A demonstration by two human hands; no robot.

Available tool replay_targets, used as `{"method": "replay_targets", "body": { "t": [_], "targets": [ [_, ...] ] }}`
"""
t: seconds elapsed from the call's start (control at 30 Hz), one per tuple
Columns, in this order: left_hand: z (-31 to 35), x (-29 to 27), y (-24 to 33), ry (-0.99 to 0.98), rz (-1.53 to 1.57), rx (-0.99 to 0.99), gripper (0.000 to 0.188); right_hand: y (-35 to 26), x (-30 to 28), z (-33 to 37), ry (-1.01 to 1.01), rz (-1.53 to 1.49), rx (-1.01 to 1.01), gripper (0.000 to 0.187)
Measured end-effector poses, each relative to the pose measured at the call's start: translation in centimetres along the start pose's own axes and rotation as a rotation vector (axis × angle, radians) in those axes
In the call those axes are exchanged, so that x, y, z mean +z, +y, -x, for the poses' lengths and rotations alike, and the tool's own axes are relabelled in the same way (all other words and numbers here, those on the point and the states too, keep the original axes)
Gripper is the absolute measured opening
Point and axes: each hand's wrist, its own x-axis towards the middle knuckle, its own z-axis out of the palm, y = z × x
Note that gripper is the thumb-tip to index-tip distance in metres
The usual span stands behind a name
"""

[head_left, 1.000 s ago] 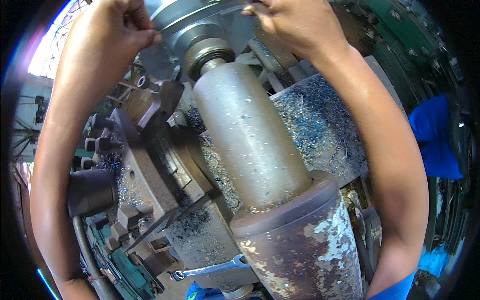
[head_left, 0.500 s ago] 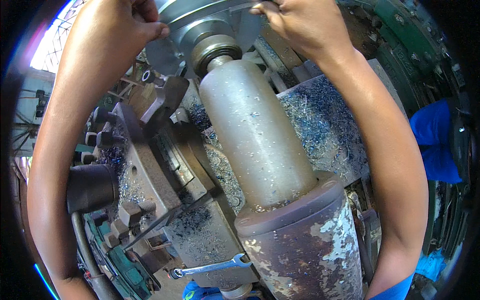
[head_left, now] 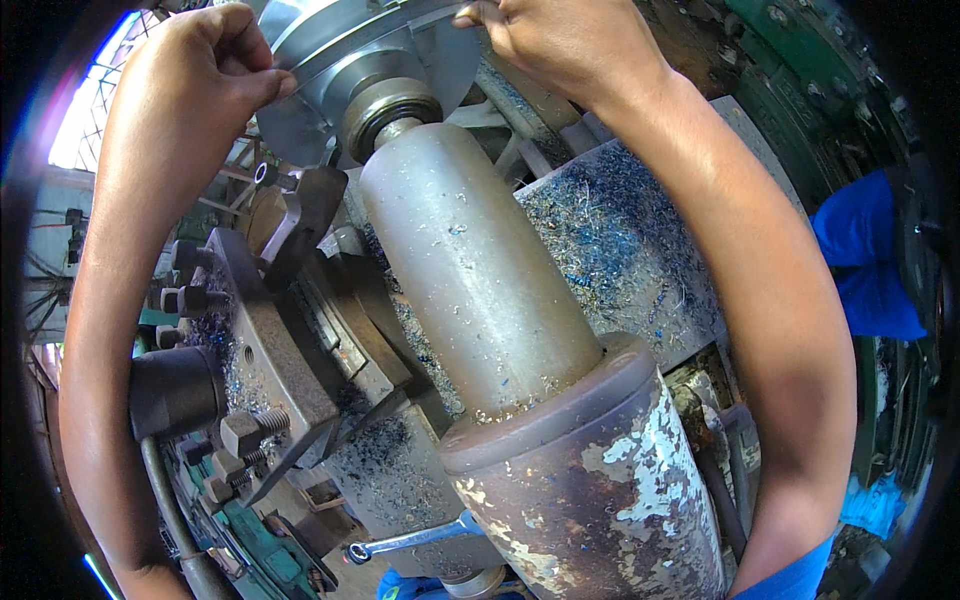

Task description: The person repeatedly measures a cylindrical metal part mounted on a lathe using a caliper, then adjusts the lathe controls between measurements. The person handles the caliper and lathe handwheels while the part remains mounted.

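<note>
A grey stepped metal disc (head_left: 355, 55) stands at the top of the view, its far side cut off by the frame. My left hand (head_left: 205, 65) is closed in a pinch at its left rim, the thumb tip at the edge. At the upper right rim the fingers of my right hand (head_left: 560, 45) are pinched together. Whether either pinch grips the rim or something thin along it, I cannot make out. Against the disc's middle sits a round bearing-like centre (head_left: 390, 115), carried by the smooth steel tailstock quill (head_left: 475, 270).
The quill comes out of a tailstock body (head_left: 590, 490) with peeling paint. On its left stands a tool post (head_left: 275, 340) with several square-headed bolts and a black-knobbed lever (head_left: 178, 392). A combination wrench (head_left: 415, 538) lies below. Blue metal chips (head_left: 620, 230) cover the plate at right.
The disc, quill and tailstock sit further left in the picture as the view has shifted. Both hands have shifted left with them and remain at the disc's rim.
</note>
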Motion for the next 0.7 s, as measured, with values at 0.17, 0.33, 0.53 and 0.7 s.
{"method": "replay_targets", "body": {
  "t": [0.17, 0.33, 0.53, 0.7],
  "targets": [
    [0.09, 0.08, 0.01, 0.003, 0.028, 0.007, 0.015, 0.12, -0.17, -0.08, -0.033, 0.016, -0.023, 0.006],
    [0.16, -0.01, 0.02, -0.014, 0.043, -0.019, 0.015, 0.26, -0.24, -0.01, -0.043, 0.028, -0.055, 0.008],
    [0.08, 0.12, -0.12, 0.023, 0.01, 0.049, 0.016, 0.4, -0.38, 0.03, -0.081, 0.054, -0.06, 0.008],
    [0.03, 0.09, -0.14, 0.003, 0.038, 0.02, 0.017, 0.41, -0.33, 0.03, -0.08, 0.075, -0.078, 0.01]
  ]
}}
